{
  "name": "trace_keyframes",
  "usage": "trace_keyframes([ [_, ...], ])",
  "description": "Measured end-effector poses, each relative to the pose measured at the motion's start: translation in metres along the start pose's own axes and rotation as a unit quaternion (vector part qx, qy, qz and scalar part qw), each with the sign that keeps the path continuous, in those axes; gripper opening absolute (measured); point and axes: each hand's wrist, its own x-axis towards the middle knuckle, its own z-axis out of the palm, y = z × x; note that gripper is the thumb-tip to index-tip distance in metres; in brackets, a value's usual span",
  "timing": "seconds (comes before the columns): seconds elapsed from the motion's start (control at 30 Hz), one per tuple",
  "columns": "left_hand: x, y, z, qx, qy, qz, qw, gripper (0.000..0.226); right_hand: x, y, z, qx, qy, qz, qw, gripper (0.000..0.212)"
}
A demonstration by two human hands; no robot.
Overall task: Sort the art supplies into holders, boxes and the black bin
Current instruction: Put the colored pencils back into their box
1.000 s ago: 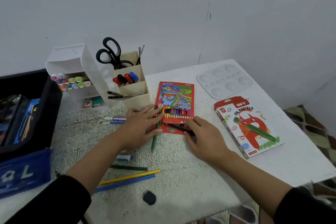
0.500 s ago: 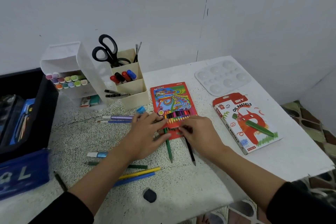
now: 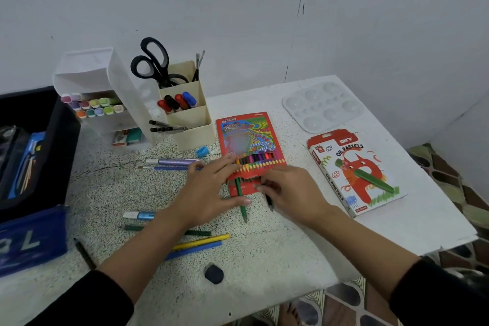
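The table [image 3: 291, 246] is occupied at its left edge by the black bin [image 3: 60, 145]. The white marker holder [image 3: 127, 79] and the beige holder [image 3: 195, 127] are stood towards the far left corner. The oil pastels box [image 3: 354, 174] is laid near the right edge. The colour pencil box [image 3: 246, 137] is laid at the middle, its near end pressed flat by the straight fingers of the left hand [image 3: 209, 190]. The black pencil [image 3: 269, 202] is pinched there by the curled right hand [image 3: 293, 190]. The green pencil [image 3: 243, 209] is crossed by the left thumb.
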Motion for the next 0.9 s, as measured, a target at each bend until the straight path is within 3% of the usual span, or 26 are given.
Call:
trace_keyframes([
  [0.07,0.002,0.001,0.0,0.009,0.006,-0.011,1.0,0.09,0.008,0.004,-0.001,-0.045,0.025,-0.034,0.998,0.016],
  [0.13,0.002,0.002,-0.002,0.015,0.006,-0.003,1.0,0.09,0.01,0.009,-0.011,-0.033,0.022,-0.055,0.998,0.037],
  [0.27,-0.005,0.006,-0.011,0.053,-0.092,0.021,0.994,0.119,0.005,0.019,-0.038,-0.022,-0.175,-0.03,0.984,0.103],
  [0.33,-0.008,0.007,-0.01,0.087,-0.119,0.032,0.989,0.133,0.003,0.025,-0.039,-0.033,-0.228,-0.031,0.973,0.114],
  [0.5,-0.006,0.001,-0.007,0.101,-0.088,0.042,0.99,0.127,0.008,0.033,-0.023,-0.021,-0.158,-0.047,0.986,0.091],
  [0.7,-0.005,-0.002,-0.002,0.09,-0.049,0.047,0.994,0.114,0.011,0.039,-0.012,-0.06,-0.101,-0.076,0.99,0.085],
  [0.9,0.004,-0.007,0.004,0.031,0.064,0.026,0.997,0.072,0.019,0.043,-0.006,-0.058,-0.036,-0.101,0.993,0.082],
])
